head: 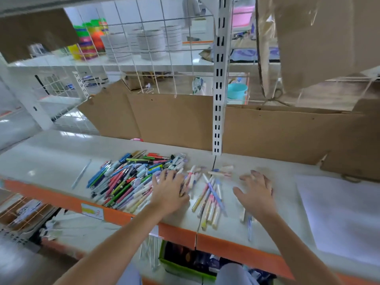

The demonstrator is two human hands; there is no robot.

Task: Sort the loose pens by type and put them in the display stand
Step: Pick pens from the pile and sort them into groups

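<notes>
Both hands lie spread over the loose pens on the shelf, gripping nothing.

Left hand (pixel 169 192) lies palm down with fingers splayed at the right edge of the big mixed pile of pens (pixel 131 177), its fingertips resting on the pens there; it is flat and open, not closed round any of them. Right hand (pixel 256 193) is also wide open, fingers fanned, over bare shelf (pixel 51 157) to the right, with nothing in it; whether it touches the surface is hard to tell. Between the two hands lies a smaller bunch of pastel pens (pixel 209 199), roughly side by side near the orange front edge. One pale pen (pixel 81 176) lies alone, well left of the pile. Cardboard sheets (pixel 174 120) stand along the back, and white paper (pixel 345 219) lies at the far right.
</notes>
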